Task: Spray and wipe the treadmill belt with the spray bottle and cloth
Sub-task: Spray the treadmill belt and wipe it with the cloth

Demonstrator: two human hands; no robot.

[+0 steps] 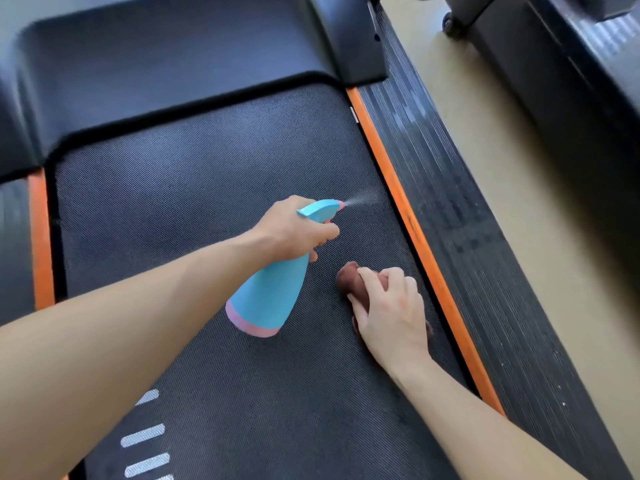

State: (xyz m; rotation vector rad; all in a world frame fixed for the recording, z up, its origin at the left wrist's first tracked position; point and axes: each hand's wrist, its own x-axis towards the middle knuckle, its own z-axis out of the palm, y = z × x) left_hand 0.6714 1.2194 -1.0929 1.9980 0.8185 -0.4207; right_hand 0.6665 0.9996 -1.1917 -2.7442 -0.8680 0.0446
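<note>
Left hand (294,230) grips the neck of a blue spray bottle (270,296), fingers curled round the trigger, the arm reaching in from the lower left corner of the view. The spray bottle has a pink band at its base and a pink nozzle tip. It is held tilted above the belt (207,161), base toward the person and nozzle aimed at the belt's right edge. A thin mist (363,197) fans out from the nozzle over the belt.

Right hand (391,313) lies just right of the bottle, fingers curled over a bunched reddish-brown cloth (349,277) and holding it down on the belt, near the right edge. Part of the cloth shows beyond the fingertips; the rest is hidden under the palm.

The belt is dark and finely textured, with short white stripes (143,434) near its lower left. An orange strip (408,216) runs along its right edge, with a ribbed black side rail (467,220) beyond it, and another orange strip borders the left edge. A black motor cover (166,64) spans the far end. Right of the rail is tan floor (502,150), then another dark machine (571,64) with a small wheel (448,24).
</note>
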